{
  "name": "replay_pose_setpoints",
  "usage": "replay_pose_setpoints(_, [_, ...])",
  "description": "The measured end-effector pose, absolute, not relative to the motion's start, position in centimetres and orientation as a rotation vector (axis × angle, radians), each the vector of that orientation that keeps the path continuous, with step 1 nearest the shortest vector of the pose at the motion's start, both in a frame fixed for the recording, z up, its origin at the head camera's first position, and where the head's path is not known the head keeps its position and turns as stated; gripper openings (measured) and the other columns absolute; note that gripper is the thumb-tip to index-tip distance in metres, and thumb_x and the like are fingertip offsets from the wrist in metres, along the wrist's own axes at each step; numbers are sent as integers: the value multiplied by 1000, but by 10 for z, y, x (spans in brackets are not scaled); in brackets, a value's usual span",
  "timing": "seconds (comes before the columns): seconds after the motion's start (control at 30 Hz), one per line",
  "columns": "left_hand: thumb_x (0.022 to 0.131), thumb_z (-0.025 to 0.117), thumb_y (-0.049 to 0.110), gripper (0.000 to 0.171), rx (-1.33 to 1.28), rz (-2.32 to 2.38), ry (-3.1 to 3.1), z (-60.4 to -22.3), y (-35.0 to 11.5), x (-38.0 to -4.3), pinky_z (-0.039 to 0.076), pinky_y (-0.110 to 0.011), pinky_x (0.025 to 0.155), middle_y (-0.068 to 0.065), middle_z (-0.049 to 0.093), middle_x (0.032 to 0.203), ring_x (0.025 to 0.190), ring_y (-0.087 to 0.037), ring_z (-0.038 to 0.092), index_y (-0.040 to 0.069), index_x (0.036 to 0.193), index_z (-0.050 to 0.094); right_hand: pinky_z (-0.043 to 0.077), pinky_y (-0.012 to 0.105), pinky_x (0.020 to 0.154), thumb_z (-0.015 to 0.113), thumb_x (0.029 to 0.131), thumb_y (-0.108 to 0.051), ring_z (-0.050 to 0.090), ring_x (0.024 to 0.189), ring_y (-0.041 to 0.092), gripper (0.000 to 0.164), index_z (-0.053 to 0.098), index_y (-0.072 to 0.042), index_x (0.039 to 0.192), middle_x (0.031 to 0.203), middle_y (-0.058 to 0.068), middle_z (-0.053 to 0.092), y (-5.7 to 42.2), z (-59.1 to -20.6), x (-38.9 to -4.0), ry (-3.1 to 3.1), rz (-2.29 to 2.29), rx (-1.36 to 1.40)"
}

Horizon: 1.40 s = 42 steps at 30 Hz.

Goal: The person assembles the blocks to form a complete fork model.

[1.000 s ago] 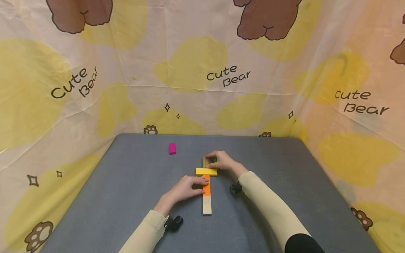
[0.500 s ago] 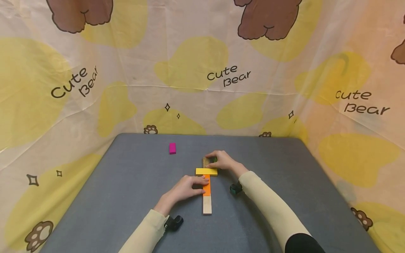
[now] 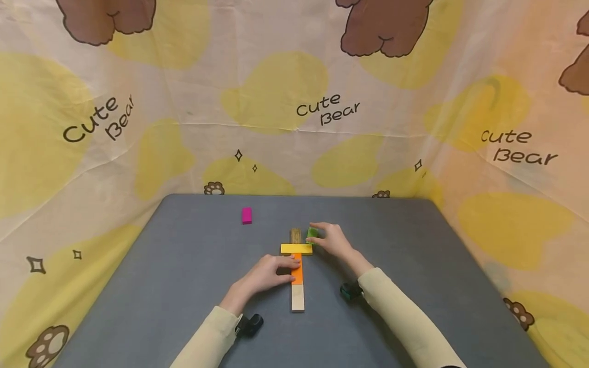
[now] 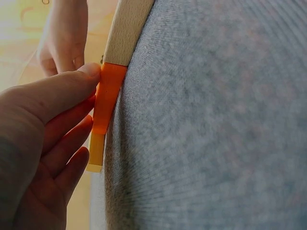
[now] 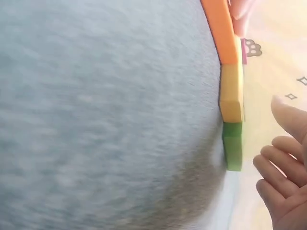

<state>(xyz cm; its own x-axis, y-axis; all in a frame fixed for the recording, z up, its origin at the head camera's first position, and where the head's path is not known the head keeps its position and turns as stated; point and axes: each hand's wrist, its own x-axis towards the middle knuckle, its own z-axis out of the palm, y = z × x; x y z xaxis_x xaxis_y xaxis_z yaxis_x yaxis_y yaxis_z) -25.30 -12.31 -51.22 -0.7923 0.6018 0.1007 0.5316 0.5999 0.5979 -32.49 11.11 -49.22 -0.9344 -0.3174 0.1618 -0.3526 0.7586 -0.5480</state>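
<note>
In the head view, a plain wooden block [image 3: 297,301], an orange block [image 3: 298,276] and a brown wooden block [image 3: 296,235] form a line, crossed by a yellow block [image 3: 289,249]. My left hand [image 3: 264,276] touches the orange block, thumb and fingertips resting along its left side. A green block [image 3: 311,234] lies just behind the yellow block's right end, right of the brown one. My right hand [image 3: 338,243] is at the green block, thumb and fingers spread. The right wrist view shows a gap between these fingers [image 5: 273,175] and the green block [image 5: 233,148].
A magenta block [image 3: 247,215] lies at the back left of the grey table [image 3: 207,245]. Patterned cloth walls [image 3: 294,153] rise behind and beside the table. Dark cameras sit on both wrists.
My right hand has shifted right from over the brown wooden block, uncovering that block and more of the green one. The left hand stays at the orange block. The head view has turned slightly.
</note>
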Motion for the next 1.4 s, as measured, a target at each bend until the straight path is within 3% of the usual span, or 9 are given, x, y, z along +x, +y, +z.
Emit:
replay_pose_setpoints(1.17, [87, 71, 28, 38, 962, 929, 2700, -505, -122, -252, 48, -38, 107, 5, 67, 127, 128, -12, 58, 23, 125, 67, 50, 44, 103, 79, 79, -29, 63, 120, 28, 50, 67, -9, 123, 125, 10, 68, 111, -504, -313, -2899, 820, 569])
replay_pose_setpoints(1.4, [86, 73, 26, 38, 1013, 1014, 2753, -503, -125, -254, 51, -37, 103, 6, 68, 126, 121, -13, 63, 21, 123, 68, 51, 44, 102, 79, 79, -27, 64, 119, 28, 49, 67, -7, 121, 124, 11, 69, 110, -505, -313, -2873, 816, 605])
